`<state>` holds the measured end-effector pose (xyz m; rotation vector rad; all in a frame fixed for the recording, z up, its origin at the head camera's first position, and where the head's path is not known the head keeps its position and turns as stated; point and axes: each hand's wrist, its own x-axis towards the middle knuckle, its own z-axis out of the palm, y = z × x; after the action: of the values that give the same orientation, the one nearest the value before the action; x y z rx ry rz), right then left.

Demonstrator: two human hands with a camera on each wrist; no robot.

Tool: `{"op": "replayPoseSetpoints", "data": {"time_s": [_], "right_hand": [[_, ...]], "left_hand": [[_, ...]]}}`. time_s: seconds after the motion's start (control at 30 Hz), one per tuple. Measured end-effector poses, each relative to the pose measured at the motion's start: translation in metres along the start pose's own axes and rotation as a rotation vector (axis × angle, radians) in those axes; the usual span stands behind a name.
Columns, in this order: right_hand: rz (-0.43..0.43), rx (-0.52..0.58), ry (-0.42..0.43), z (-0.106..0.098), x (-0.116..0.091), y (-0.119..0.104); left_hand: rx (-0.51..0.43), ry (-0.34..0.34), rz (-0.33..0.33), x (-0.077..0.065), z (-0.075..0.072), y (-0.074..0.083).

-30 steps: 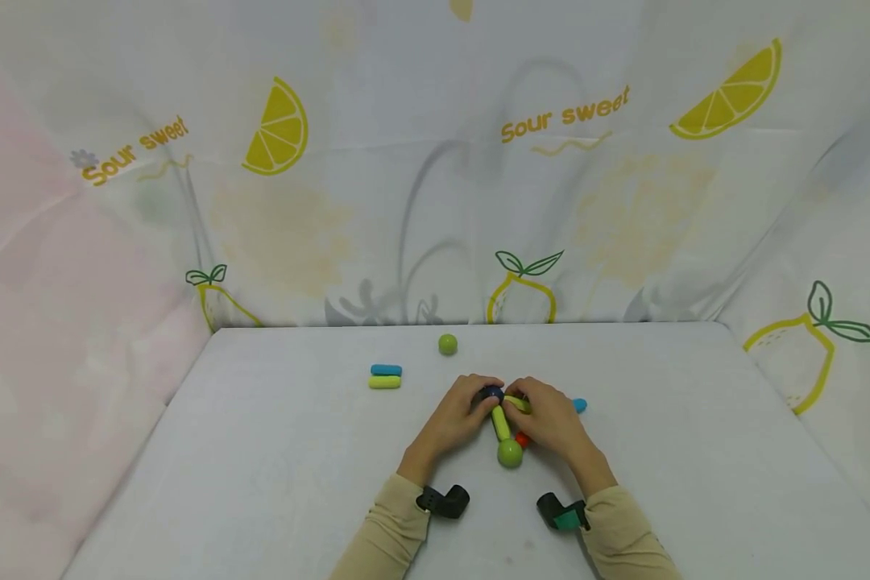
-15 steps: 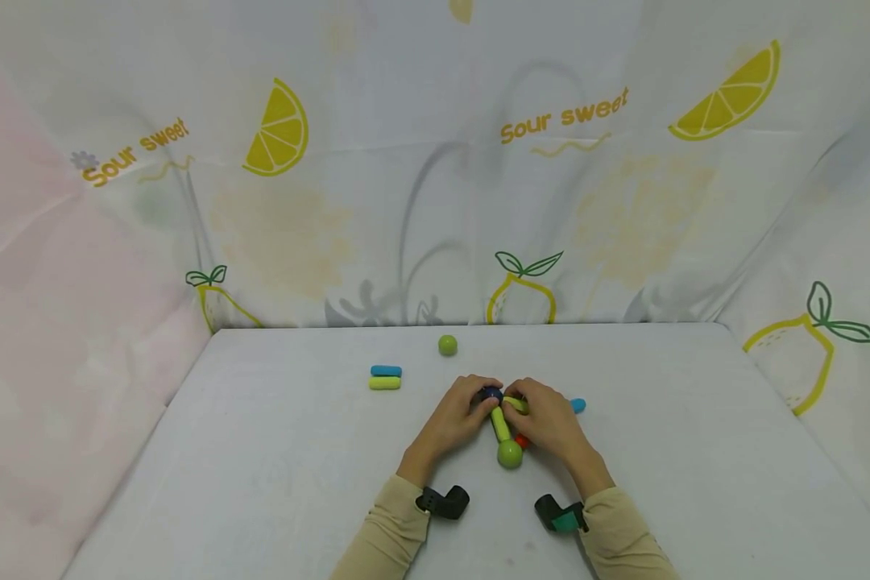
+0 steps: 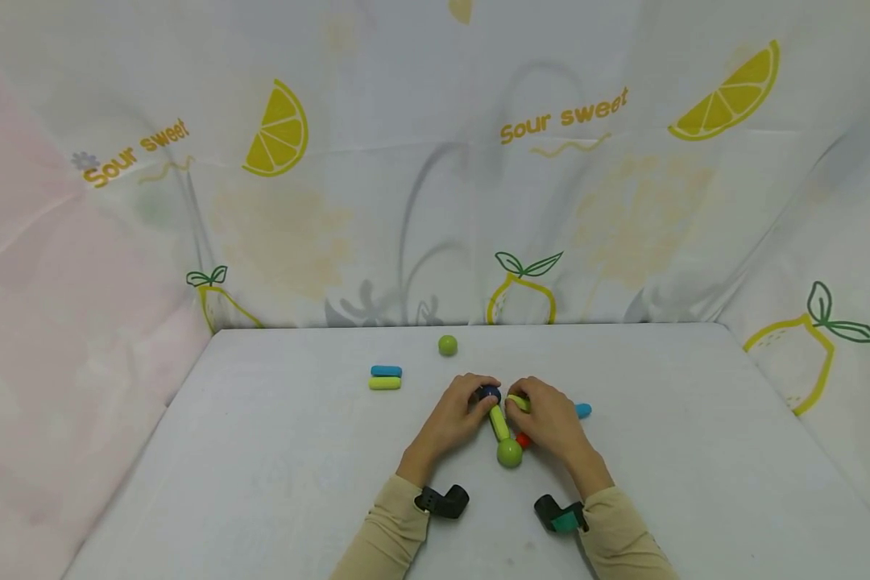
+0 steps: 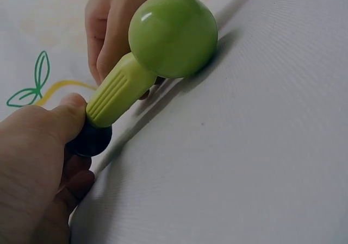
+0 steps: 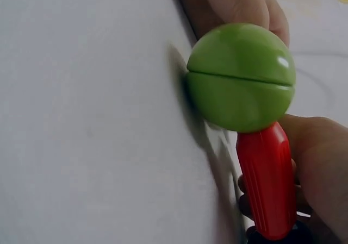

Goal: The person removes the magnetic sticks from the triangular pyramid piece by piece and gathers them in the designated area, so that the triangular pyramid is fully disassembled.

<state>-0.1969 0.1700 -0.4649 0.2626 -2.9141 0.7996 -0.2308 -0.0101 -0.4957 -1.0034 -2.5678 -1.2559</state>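
Note:
In the head view my left hand (image 3: 458, 411) grips a dark blue ball (image 3: 490, 394). From that ball a yellow-green ribbed rod (image 3: 499, 424) runs to a green ball (image 3: 509, 453) nearer me. A red rod (image 5: 265, 181) also joins the green ball and passes beneath my right hand (image 3: 548, 413); something dark shows at its far end in the right wrist view. The right hand pinches another yellow-green rod (image 3: 518, 402), its tip a small gap from the dark blue ball. A blue rod (image 3: 583, 410) sticks out beyond the right hand, mostly hidden.
On the white table (image 3: 275, 451), a loose blue rod (image 3: 387, 371) and a yellow-green rod (image 3: 385, 383) lie side by side left of the hands. A second green ball (image 3: 447, 345) sits near the back edge. A printed cloth (image 3: 406, 201) hangs behind.
The right hand's yellow-green rod has drawn slightly right, and a small gap now parts it from the dark blue ball. The blue rod's end has shifted a little right and toward me.

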Motion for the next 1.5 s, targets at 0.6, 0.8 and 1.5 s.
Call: {"op": "replayPoseSetpoints", "data": {"time_s": [0.6,0.8,1.5], "right_hand": [[0.038,0.038,0.001,-0.003,-0.001,0.004],[0.049,0.033,0.032,-0.004,-0.001,0.006],[0.050,0.019,0.021,-0.005,-0.001,0.008]], "left_hand": [[-0.028,0.018,-0.067,-0.003,-0.004,0.000],[-0.040,0.027,-0.087,-0.005,-0.008,-0.002],[-0.025,0.023,-0.086,-0.007,-0.013,-0.004]]}}
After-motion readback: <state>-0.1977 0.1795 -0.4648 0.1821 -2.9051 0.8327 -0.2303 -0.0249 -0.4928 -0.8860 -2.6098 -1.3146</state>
